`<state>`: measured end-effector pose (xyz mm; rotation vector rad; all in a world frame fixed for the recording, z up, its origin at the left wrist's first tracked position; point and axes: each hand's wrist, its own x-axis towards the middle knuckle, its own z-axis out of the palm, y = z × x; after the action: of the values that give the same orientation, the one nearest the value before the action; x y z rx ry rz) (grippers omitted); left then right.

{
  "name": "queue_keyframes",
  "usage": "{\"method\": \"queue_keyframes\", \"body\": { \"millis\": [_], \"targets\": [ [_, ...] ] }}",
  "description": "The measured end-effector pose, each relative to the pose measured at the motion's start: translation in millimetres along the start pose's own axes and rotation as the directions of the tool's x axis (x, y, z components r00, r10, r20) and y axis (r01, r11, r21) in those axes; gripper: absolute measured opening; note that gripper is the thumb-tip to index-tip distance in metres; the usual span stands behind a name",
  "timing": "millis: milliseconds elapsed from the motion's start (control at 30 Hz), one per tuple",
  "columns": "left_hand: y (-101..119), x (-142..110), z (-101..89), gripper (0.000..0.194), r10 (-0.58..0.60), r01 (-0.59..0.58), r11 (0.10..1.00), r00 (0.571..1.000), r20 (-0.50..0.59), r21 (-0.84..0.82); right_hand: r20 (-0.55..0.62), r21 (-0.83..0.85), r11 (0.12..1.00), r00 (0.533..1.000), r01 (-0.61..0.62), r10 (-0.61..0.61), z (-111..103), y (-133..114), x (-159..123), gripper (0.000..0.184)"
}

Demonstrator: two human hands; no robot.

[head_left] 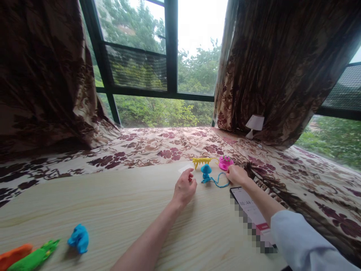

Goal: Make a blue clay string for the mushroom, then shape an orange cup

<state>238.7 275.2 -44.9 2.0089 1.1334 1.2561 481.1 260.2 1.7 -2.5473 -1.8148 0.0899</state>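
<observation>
A blue mushroom-shaped clay figure (206, 170) stands upright on the pale wooden tabletop (113, 210). From its foot a thin blue clay strand (216, 183) curves right, up to the fingertips of my right hand (238, 175). Those fingers are pinched together at the strand, close beside a pink clay figure (225, 162) with green dots. My left hand (184, 188) hovers left of the mushroom, fingers loosely bent and apart, with nothing visible in them. Behind the mushroom is a yellow clay piece (201, 161) with several legs and a thin yellow strand.
A phone (251, 210) showing a timer lies under my right forearm. At the near left are a blue clay lump (79, 239), a green clay piece (35, 258) and an orange one (15, 256). A small lamp (254, 123) stands on the floral cloth (169, 145) by the window.
</observation>
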Motion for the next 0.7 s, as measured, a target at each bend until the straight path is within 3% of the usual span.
{"method": "queue_keyframes", "body": {
  "millis": [200, 367, 533, 700],
  "targets": [
    [-0.8, -0.5, 0.7, 0.035, 0.009, -0.009, 1.000, 1.000, 0.009, 0.006, -0.065, 0.139, 0.983, 0.991, 0.123, -0.115, -12.8, -15.3, 7.1, 0.025],
    [-1.0, 0.1, 0.9, 0.035, 0.016, -0.016, 1.000, 1.000, 0.013, 0.014, -0.037, 0.300, 0.919, 0.966, 0.254, -0.255, -1.7, -28.7, 11.9, 0.026],
    [-0.6, 0.0, 0.5, 0.032, 0.017, -0.017, 1.000, 1.000, 0.007, 0.024, -0.033, 0.397, 0.852, 0.933, 0.342, -0.359, 5.0, -21.2, 10.4, 0.028],
    [0.5, 0.2, -0.1, 0.027, 0.024, -0.025, 0.999, 1.000, 0.007, 0.030, -0.163, 0.346, 0.832, 0.901, 0.433, -0.401, -10.5, -13.2, -2.0, 0.028]
  ]
}}
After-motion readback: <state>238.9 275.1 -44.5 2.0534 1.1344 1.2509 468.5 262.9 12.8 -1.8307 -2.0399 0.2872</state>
